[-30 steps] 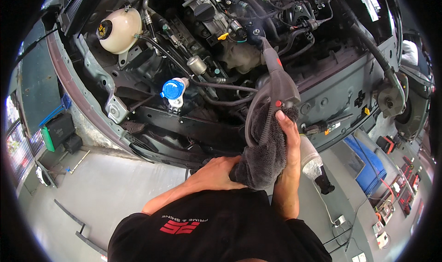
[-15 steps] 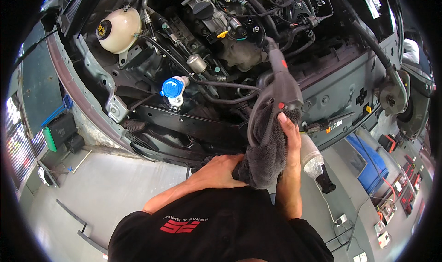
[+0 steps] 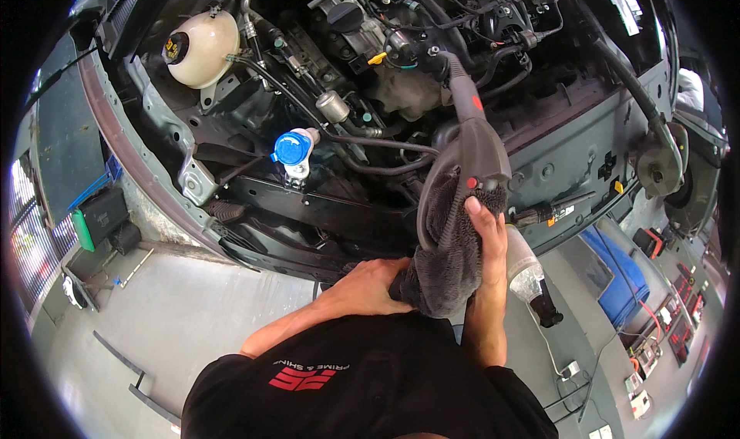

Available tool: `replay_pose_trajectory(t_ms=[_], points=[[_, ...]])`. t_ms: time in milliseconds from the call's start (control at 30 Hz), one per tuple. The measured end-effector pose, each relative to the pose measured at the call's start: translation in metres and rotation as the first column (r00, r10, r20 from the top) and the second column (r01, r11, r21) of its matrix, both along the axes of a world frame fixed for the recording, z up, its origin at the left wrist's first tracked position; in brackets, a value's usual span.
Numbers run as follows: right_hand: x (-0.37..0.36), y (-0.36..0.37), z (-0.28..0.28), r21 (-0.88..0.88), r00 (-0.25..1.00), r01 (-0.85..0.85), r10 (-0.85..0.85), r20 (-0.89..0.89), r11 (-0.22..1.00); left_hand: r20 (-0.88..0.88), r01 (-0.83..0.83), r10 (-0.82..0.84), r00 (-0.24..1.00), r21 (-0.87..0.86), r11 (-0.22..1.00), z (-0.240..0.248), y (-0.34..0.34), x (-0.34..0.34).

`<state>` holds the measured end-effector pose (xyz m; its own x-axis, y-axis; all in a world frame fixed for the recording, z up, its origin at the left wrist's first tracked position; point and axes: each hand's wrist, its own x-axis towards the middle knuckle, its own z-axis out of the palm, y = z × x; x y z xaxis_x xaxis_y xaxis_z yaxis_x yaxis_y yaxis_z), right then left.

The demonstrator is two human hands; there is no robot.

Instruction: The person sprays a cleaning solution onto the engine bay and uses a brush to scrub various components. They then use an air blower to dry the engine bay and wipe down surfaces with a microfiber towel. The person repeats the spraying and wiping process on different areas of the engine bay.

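A dark grey steam cleaner gun [image 3: 482, 150] with a red button points away from me over the engine bay, its nozzle end beside a yellow dipstick handle [image 3: 377, 58]. Dark grey plush cloth [image 3: 443, 281] is bunched around its grip. My right hand [image 3: 492, 235] is closed around the wrapped grip, thumb just below the button. Close to my body, my left hand [image 3: 368, 287] is closed on the lower end of the cloth; its fingertips are hidden. A pale hazy patch lies under the nozzle; I cannot tell whether it is steam.
The engine [image 3: 351, 15] fills the far middle. A cream coolant tank [image 3: 206, 50] and a blue-capped filler neck [image 3: 293, 150] stand at left. A clear bottle [image 3: 527, 277] and a brush [image 3: 551, 208] are right of my hand. A blue bin [image 3: 613, 273] stands farther right.
The gun's nozzle has shifted slightly away from me and to the left. Both hands keep their hold.
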<state>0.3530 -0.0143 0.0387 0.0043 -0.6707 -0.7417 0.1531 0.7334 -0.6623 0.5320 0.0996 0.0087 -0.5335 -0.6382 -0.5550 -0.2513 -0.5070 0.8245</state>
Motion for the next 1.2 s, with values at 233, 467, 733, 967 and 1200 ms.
replay_pose_trajectory(t_ms=[233,467,733,967,1200], points=[[0.014,0.001,0.015,-0.060,0.994,-0.106,0.104,-0.038,0.993,-0.055,-0.018,0.016,0.998,-0.026,1.000,-0.007,0.003,0.000],[0.019,-0.004,0.016,-0.080,0.987,-0.158,0.156,-0.032,0.984,-0.040,0.004,-0.004,0.999,0.004,1.000,-0.006,0.001,0.001],[0.025,-0.011,0.009,-0.149,0.983,-0.183,0.178,-0.049,0.972,-0.071,-0.073,0.078,0.994,0.066,0.995,0.002,-0.008,0.005],[0.032,-0.017,-0.002,-0.093,0.994,-0.105,0.101,-0.037,0.990,0.145,-0.044,0.017,0.989,0.185,0.982,0.017,-0.014,0.007],[0.035,-0.022,-0.011,-0.114,0.985,-0.168,0.161,-0.063,0.979,0.213,-0.012,-0.018,0.977,0.137,0.991,-0.002,0.002,-0.007]])
